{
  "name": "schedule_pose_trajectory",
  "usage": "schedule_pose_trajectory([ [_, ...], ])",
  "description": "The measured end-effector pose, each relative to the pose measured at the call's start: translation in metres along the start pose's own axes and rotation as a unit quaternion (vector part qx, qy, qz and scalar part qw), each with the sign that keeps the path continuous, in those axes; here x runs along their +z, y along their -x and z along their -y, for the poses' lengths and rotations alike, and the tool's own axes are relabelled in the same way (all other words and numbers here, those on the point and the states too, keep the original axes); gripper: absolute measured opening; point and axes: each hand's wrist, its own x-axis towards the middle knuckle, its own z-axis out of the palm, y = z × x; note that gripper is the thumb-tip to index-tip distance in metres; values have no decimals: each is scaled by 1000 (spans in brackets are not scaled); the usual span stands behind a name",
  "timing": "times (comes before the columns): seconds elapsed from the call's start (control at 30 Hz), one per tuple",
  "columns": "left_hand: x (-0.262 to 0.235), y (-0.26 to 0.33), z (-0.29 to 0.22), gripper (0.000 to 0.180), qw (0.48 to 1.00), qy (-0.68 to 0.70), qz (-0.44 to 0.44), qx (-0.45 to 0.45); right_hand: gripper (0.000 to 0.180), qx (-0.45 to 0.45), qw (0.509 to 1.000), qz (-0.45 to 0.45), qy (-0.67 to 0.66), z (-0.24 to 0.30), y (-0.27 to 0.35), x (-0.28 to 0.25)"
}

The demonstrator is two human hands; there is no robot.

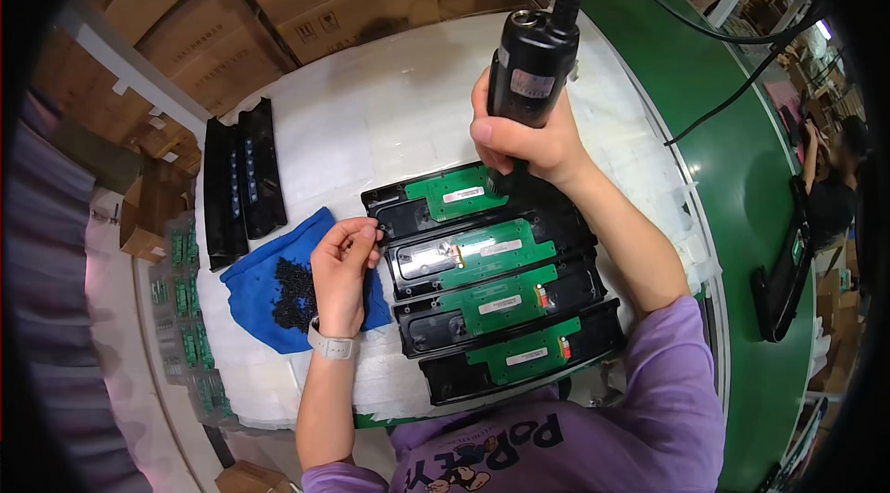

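Observation:
My right hand (pixel 547 145) grips a black electric screwdriver (pixel 538 66), held upright with its tip down at the right part of the farthest black housing (pixel 400 220). A green circuit board (pixel 454 193) lies in that housing; the exact contact point of the tip is hidden. At the housing's left end, my left hand (pixel 341 263) has thumb and fingers pinched together, and whatever is between them is too small to make out. Several similar housings with green boards lie in a row nearer me, such as this nearest housing (pixel 454 384). Small dark screws (pixel 295 298) are heaped on a blue cloth (pixel 243 296) beside my left wrist.
Two long black shells (pixel 222 201) lie at the table's far left. Green boards (pixel 192 345) are stacked beyond the left edge. A green conveyor (pixel 709 192) runs along the right, bearing a black housing (pixel 774 303). Cardboard boxes (pixel 352 11) stand behind. Another person (pixel 832 192) is at far right.

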Motion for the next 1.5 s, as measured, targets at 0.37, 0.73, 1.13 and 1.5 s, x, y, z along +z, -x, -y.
schedule_pose_trajectory([
  [0.37, 20, 20, -12, 17, 996, 44, 73, -19, 30, -86, 971, 7, -224, 15, 12, 22],
  [0.73, 37, 38, -10, 12, 985, 45, 152, -61, 29, -96, 954, -26, -284, 17, 21, 38],
  [1.13, 35, 37, -6, 12, 993, 15, 120, -1, 18, -50, 945, -80, -312, 16, 22, 49],
  [1.5, 9, 21, -13, 20, 991, 132, 8, 24, 21, -68, 990, -44, -112, -15, -28, 61],
])
